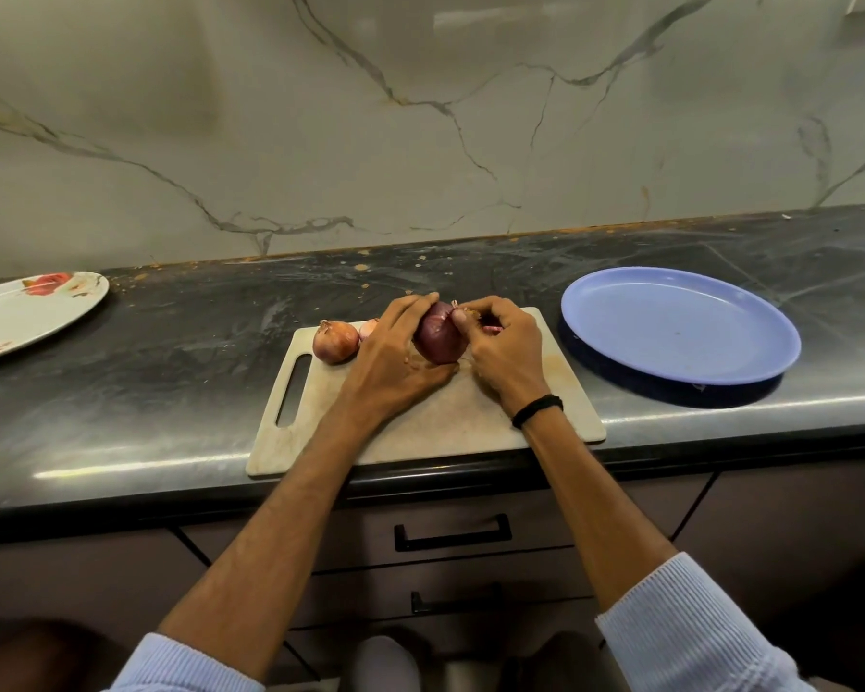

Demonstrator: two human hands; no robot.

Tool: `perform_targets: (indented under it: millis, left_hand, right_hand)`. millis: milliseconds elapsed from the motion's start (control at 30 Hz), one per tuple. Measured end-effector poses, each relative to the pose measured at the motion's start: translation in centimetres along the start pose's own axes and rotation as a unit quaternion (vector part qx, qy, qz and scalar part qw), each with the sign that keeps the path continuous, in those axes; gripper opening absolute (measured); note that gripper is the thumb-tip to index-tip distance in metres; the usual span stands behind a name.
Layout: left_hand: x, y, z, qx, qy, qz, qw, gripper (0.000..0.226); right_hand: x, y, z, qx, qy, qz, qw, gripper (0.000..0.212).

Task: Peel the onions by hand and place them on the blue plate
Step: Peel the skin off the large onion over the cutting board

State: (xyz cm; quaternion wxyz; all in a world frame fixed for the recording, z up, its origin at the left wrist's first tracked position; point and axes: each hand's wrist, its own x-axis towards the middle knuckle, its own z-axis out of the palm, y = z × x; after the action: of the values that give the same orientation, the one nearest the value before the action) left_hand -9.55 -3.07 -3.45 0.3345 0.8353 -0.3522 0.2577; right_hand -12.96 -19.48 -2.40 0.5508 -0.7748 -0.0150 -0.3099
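A dark purple onion (439, 337) sits over the beige cutting board (435, 417), and my left hand (400, 354) grips it from the left with fingers over its top. My right hand (503, 349) pinches a bit of skin at the onion's upper right end. An unpeeled brown onion (334, 341) lies on the board's left part, and a paler onion (369, 328) shows partly behind my left hand. The blue plate (680, 329) stands empty on the counter to the right of the board.
A white plate with red flowers (31, 312) lies at the far left of the dark counter (171, 342). The marble wall rises behind. Drawers with black handles (453, 531) sit below the counter's front edge.
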Motion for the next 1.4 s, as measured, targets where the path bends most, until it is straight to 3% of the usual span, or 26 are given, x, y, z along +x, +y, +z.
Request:
perform_targets:
  millis: [167, 367, 600, 733, 833, 967, 1133, 1400]
  left_hand:
    - [0.0, 0.1, 0.1, 0.035, -0.017, 0.049, 0.998, 0.081]
    - [0.1, 0.2, 0.2, 0.043, -0.015, 0.088, 0.995, 0.076]
    - [0.1, 0.3, 0.3, 0.025, -0.007, 0.062, 0.998, 0.076]
    - [0.1, 0.5, 0.1, 0.01, -0.008, 0.041, 0.999, 0.08]
    - [0.2, 0.4, -0.2, -0.02, 0.033, 0.003, 0.999, 0.084]
    - [0.3, 0.0, -0.2, -0.033, 0.067, -0.021, 0.997, 0.085]
    - [0.4, 0.1, -0.4, -0.062, 0.083, -0.052, 0.993, 0.087]
    - [0.4, -0.4, -0.8, -0.127, 0.095, -0.126, 0.979, 0.088]
  right_hand:
    - [0.0, -0.3, 0.1, -0.047, 0.018, 0.041, 0.998, 0.006]
    - [0.9, -0.2, 0.1, 0.008, 0.0, 0.162, 0.987, 0.025]
    - [1.1, -0.3, -0.3, 0.106, -0.011, 0.25, 0.962, 0.02]
    - [1.1, -0.6, -0.6, 0.187, 0.006, 0.293, 0.938, 0.021]
    - [1.1, -1.0, -1.1, 0.303, 0.068, 0.333, 0.89, 0.027]
    - [0.9, -0.5, -1.1, 0.272, 0.08, 0.294, 0.913, 0.027]
    - [0.8, 0.7, -0.7, 0.152, 0.077, 0.209, 0.963, 0.014]
    - [0.0, 0.3, -0.6, 0.107, 0.028, 0.139, 0.984, 0.025]
